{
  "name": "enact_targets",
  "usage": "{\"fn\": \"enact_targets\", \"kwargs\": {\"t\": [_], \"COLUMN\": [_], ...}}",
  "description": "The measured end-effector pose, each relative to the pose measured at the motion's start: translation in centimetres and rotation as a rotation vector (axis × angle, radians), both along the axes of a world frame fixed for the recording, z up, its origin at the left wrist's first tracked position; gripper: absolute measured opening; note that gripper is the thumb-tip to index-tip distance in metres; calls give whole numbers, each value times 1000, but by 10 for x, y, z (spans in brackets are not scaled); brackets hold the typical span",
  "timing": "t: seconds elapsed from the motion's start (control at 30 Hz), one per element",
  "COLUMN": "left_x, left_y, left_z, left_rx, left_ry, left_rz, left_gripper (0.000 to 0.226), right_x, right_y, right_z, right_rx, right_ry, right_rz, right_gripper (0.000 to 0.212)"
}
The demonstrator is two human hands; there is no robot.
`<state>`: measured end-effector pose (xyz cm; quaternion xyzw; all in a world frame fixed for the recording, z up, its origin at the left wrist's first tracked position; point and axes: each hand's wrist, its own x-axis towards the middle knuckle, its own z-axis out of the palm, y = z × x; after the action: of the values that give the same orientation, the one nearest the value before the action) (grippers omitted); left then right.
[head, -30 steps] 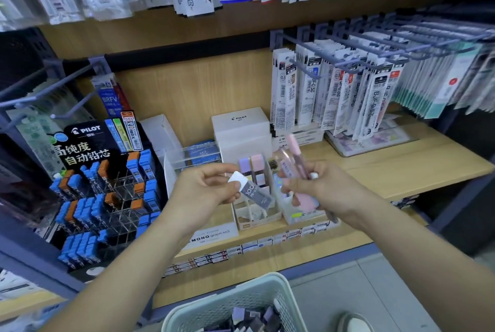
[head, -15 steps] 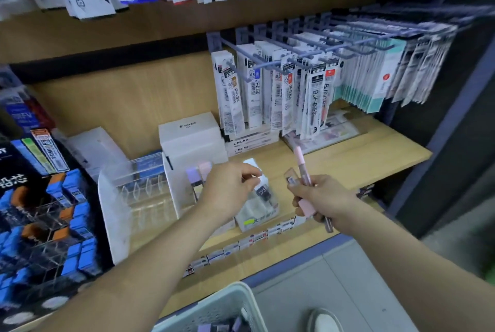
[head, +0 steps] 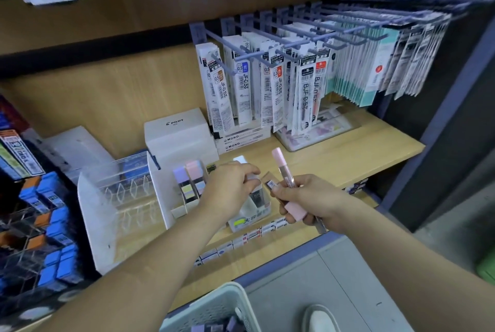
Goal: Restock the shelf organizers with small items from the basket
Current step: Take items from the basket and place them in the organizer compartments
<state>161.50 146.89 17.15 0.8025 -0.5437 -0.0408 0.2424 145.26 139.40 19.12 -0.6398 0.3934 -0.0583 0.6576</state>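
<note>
A second ago the left hand [head: 231, 184] held the small grey-and-white case [head: 256, 196] up in the air, close against the right hand [head: 304, 199]. Now it has carried the case down and away from the body, so the dark lower end sits inside the clear organizer [head: 251, 220] directly beneath the fingers, while the white top pokes out beyond the knuckles. That suggests this piece is at the point of being seated in its slot, with only the letting go left to do. The left hand remains clamped on it, thumb and fingertips pinching the case from above, wrist bent slightly downward and forearm stretched forward over the shelf edge. Just to that hand's left stand the pastel cases [head: 190, 179] already in their slots. The right hand waits just to the right of the left, fingers wrapped round a bundle of pink tubes [head: 278, 164] that stick up past its thumb, presumably next in line. The basket [head: 211, 302] with further stock sits below both forearms, near the body.
</note>
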Motion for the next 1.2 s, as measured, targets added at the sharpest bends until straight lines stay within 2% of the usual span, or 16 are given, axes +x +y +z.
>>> {"fn": "enact_targets", "kwargs": {"t": [0.1,0.17,0.23,0.3,0.33,0.43,0.5,0.63,0.7,0.83,0.93,1.0,1.07,1.13,1.2], "left_x": [0,-2,-5,-5,-5,-4,-2,1,0,-3,-6,-11,-15,-18,-22], "left_y": [1,4,8,15,19,30,33,43,46,51,58,62,63,63,62], "left_z": [1,6,16,27,30,34,34,35,34,33,31,29,27,26,28], "left_rx": [-1,-63,-173,-181,-127,-17,-95,-260,-307,-332,-267,-200,-160,-123,-95], "left_ry": [25,154,550,949,996,900,923,1141,1192,1198,1212,1142,946,617,390], "left_rz": [30,86,180,189,143,-2,37,186,211,244,248,232,183,91,37], "left_gripper": [20,14,18,22,19,17,19,18,14,12,9,6,5,10,15], "right_x": [0,0,0,1,2,7,8,9,10,14,18,21,25,31,38], "right_y": [0,0,0,0,1,3,5,3,2,4,6,8,10,16,24], "right_z": [0,0,1,3,4,10,13,15,16,17,16,15,14,13,13], "right_rx": [-13,-12,-17,-14,4,88,129,196,197,210,181,146,87,-11,-76], "right_ry": [6,0,-5,-26,-46,-93,-102,-151,-177,-241,-271,-274,-260,-234,-220], "right_rz": [23,29,40,50,50,52,35,-107,-146,-172,-155,-140,-132,-91,-54], "right_gripper": [17,18,19,20,20,24,28,37,42,41,29,21,16,12,16]}}
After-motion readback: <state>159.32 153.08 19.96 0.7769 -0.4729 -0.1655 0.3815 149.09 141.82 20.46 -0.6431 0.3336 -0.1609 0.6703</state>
